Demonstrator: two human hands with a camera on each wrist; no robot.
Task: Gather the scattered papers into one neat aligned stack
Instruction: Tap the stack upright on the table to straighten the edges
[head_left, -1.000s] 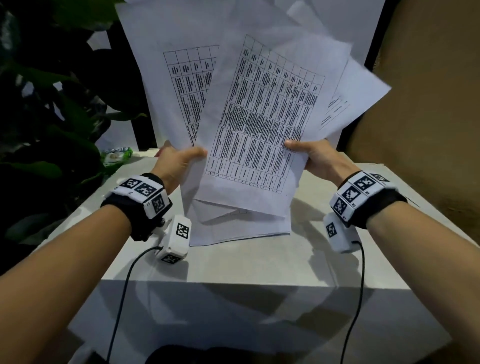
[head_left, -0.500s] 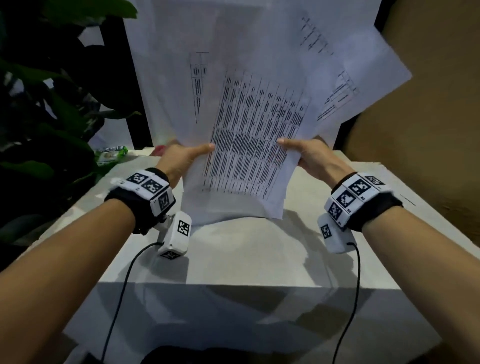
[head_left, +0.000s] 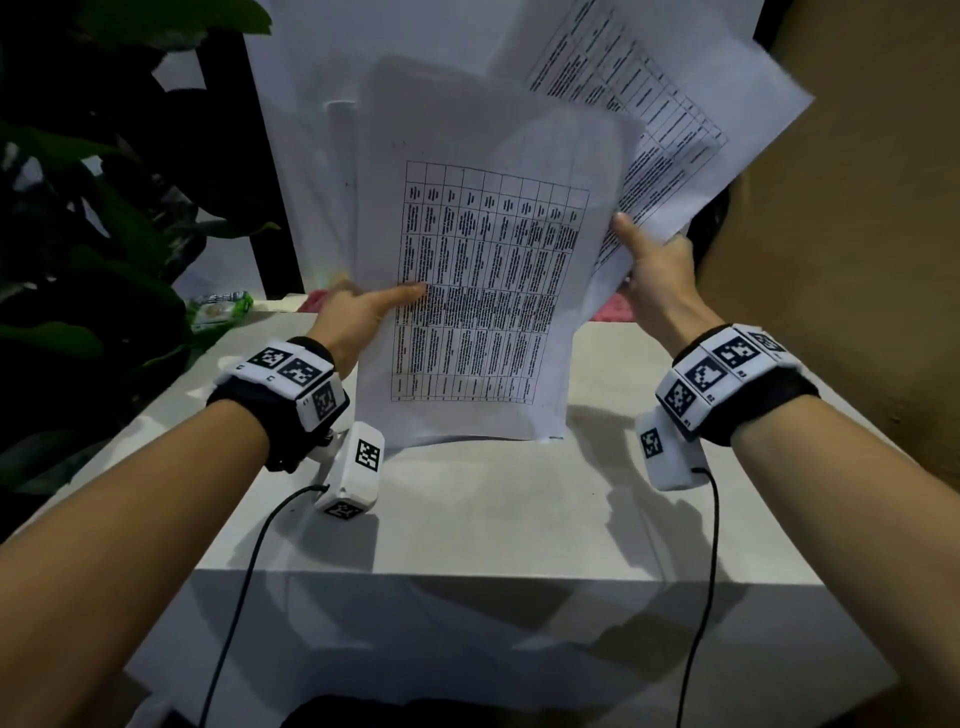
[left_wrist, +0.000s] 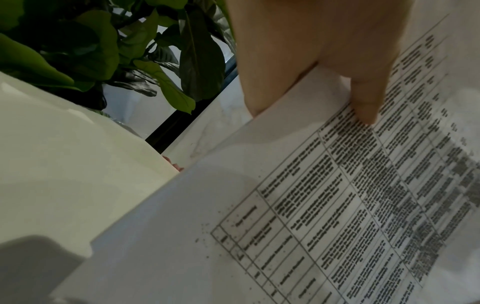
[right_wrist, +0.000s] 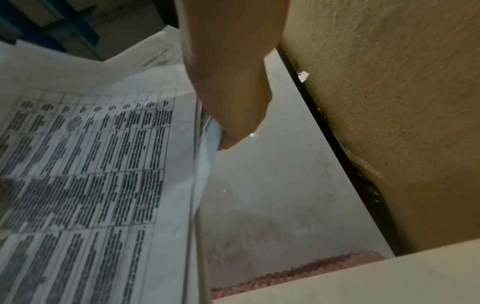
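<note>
Papers (head_left: 488, 291) stand on their lower edge on the white counter (head_left: 467, 519), wall close right. Left hand (head_left: 358, 317) and right hand (head_left: 654, 270) each pinch a side edge, sheets fanned unevenly above the grip.

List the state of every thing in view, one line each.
papers: held upright, bottom edges on the table, still fanned and unaligned
skewed sheet: tilted, sticking out at upper right
left hand: grips the papers' left edge
right hand: grips the right edge
table: white top under the papers
</note>
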